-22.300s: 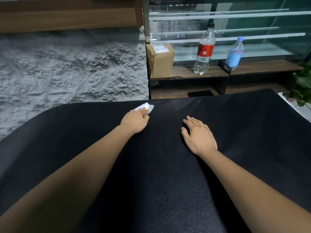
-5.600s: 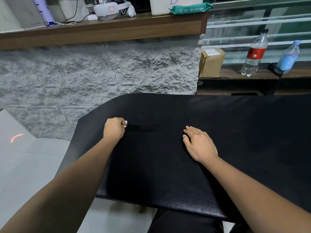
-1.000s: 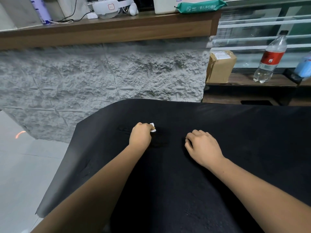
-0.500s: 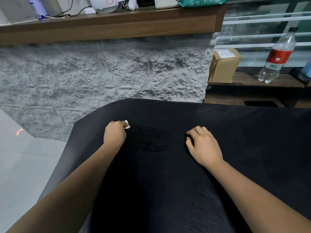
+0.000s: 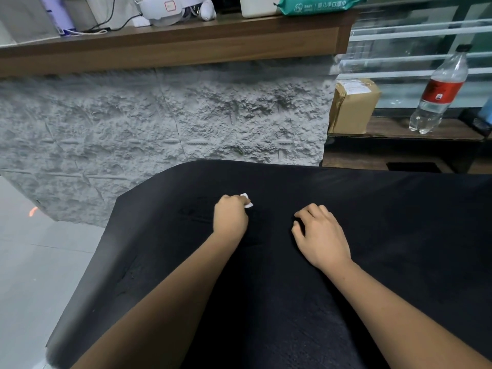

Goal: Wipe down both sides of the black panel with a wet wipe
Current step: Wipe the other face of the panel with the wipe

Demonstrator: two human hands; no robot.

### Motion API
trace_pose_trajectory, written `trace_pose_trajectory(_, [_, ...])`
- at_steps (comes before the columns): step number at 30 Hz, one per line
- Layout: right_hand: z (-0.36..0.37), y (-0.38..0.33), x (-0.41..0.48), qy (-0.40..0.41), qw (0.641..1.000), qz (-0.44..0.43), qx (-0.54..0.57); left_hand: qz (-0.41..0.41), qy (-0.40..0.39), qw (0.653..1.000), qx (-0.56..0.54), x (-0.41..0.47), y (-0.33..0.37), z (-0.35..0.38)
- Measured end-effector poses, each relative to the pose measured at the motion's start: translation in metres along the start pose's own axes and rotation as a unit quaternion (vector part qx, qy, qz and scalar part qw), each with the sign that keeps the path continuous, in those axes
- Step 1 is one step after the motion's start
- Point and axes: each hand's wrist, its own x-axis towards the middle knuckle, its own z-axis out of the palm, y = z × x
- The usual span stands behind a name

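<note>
Black panel (image 5: 404,235): left hand (image 5: 230,221) fists wet wipe (image 5: 247,202); right hand (image 5: 320,235) rests, loosely curled.

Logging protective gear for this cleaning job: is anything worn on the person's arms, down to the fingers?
Nothing shows. The left grip and right grip are ungloved, with no rings visible; the left forearm and right forearm are bare to the frame edge: no sleeves, watch or bands.

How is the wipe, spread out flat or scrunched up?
Scrunched up. The left hand curls round the wet wipe; only a small white bit pokes out past the fingers.
</note>
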Motion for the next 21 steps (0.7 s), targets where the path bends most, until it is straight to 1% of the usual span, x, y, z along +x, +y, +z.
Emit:
trace_pose_trajectory(2, [0.0,-0.001,0.0,0.001,1.0,0.0,0.002,0.018,-0.022,1.0,0.0,0.002,0.02,0.006])
trace_pose_trajectory(5, [-0.001,-0.001,-0.001,0.002,1.0,0.001,0.007,0.023,-0.073,0.997,0.008,0.007,0.041,0.012])
trace_pose_trajectory(11, [-0.001,0.0,-0.001,0.007,1.0,0.001,0.01,0.049,-0.105,0.993,0.021,0.014,0.036,0.009])
trace_pose_trajectory(16, [-0.002,0.0,-0.001,0.0,1.0,0.003,0.016,0.053,-0.06,0.997,0.015,0.013,0.005,0.0])
trace_pose_trajectory(21, [-0.003,-0.001,-0.002,0.0,1.0,0.005,0.017,0.027,-0.019,0.999,0.026,0.023,-0.035,-0.015])
